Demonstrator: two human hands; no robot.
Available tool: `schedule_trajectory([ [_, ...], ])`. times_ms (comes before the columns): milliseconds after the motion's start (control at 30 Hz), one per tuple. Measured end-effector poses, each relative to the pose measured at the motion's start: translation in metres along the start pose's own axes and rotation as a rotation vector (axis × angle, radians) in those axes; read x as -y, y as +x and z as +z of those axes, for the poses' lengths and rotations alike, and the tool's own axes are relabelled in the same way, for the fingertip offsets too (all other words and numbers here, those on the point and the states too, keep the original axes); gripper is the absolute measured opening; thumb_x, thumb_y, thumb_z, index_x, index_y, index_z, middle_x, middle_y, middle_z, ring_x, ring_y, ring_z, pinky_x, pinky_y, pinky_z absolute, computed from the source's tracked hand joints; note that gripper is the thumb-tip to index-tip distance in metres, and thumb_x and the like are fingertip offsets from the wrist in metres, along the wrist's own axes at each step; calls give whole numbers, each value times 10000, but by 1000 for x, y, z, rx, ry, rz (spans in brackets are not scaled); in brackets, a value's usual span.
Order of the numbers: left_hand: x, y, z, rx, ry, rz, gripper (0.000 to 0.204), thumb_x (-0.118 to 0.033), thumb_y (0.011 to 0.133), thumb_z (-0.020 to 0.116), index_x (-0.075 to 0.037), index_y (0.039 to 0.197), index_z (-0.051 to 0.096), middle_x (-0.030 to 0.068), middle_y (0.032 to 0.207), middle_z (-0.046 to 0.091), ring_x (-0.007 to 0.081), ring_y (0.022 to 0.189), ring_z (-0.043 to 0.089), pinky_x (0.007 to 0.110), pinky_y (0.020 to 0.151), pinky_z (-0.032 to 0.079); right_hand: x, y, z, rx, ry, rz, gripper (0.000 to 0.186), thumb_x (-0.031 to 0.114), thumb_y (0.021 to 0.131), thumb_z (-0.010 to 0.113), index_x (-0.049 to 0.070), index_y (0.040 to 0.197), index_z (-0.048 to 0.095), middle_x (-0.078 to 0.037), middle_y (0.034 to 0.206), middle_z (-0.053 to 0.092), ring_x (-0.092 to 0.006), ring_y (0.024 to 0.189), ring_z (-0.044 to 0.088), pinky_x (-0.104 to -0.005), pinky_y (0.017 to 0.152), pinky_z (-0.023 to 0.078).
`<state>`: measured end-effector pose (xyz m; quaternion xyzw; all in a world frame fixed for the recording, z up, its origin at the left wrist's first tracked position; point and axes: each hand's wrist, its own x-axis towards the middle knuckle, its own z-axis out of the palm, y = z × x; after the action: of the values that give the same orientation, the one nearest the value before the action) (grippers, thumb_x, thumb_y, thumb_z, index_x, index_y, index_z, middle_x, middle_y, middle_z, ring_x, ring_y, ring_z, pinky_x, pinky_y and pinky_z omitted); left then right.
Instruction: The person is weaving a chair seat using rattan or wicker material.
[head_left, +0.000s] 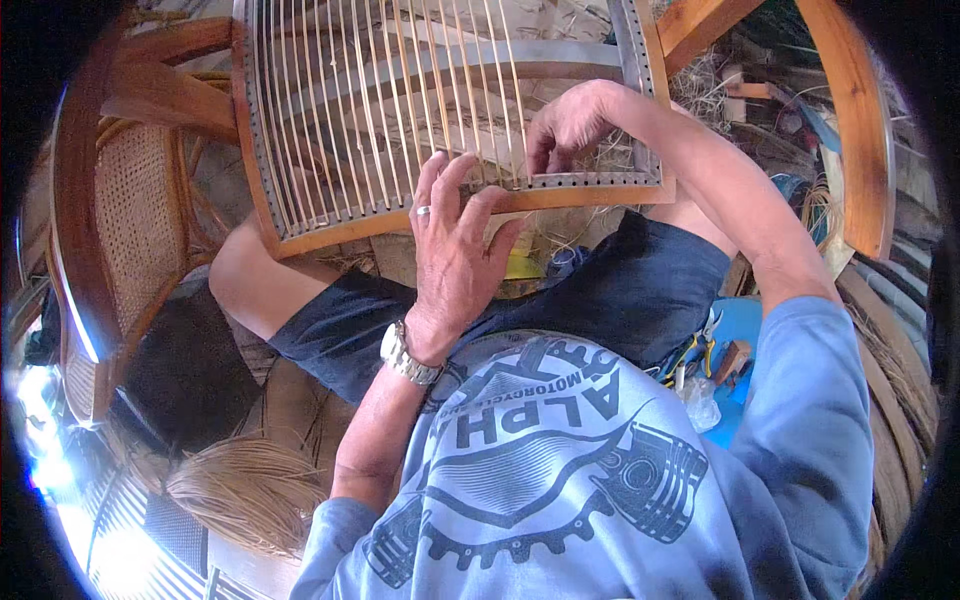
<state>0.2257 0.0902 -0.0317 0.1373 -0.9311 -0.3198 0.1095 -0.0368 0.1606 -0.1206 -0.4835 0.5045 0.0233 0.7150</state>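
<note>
Across my lap lies a wooden chair frame (370,228) with a row of small holes along its inner edge. Pale cane strands (385,110) run side by side over its left and middle part; at the right the opening has none. My left hand (455,230), with a ring and a wristwatch, rests on the near rail, fingers spread and their tips over the strands. My right hand (575,125) comes over the right rail and dips into the opening near the right-hand strand. Its fingers are curled together; whatever they hold is hidden.
Curved wooden chair legs (868,130) rise at right. A chair with a woven cane panel (145,200) stands at left, by a black box-like thing (190,370). A bundle of cane (245,490) lies lower left. Pliers (708,345) lie on something blue at my right side.
</note>
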Motion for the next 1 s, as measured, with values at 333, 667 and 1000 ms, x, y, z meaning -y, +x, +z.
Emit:
schedule_trajectory([
  [333,2,-14,-5,60,-44,-11,351,-165,794,799,-79,1103,656,149,1409,455,402,1388,355,524,1089,351,8,-2,13,83,407,88,283,43,901,653,18,1182,667,-30,984,718,-139,825,672,-338,711,572],
  [667,1,-12,-9,46,-79,-21,328,-133,785,799,-64,1077,669,152,1384,504,395,1347,427,495,1073,404,7,5,9,190,615,-39,278,-14,880,654,-28,1157,655,-74,964,721,-162,835,679,-306,769,561],
  [1000,2,-13,-11,23,-100,-17,332,-117,780,800,-58,1077,662,157,1379,509,394,1338,441,492,1062,422,6,18,6,116,569,-46,265,9,858,712,-18,1118,671,-58,939,718,-142,804,667,-279,722,546],
])
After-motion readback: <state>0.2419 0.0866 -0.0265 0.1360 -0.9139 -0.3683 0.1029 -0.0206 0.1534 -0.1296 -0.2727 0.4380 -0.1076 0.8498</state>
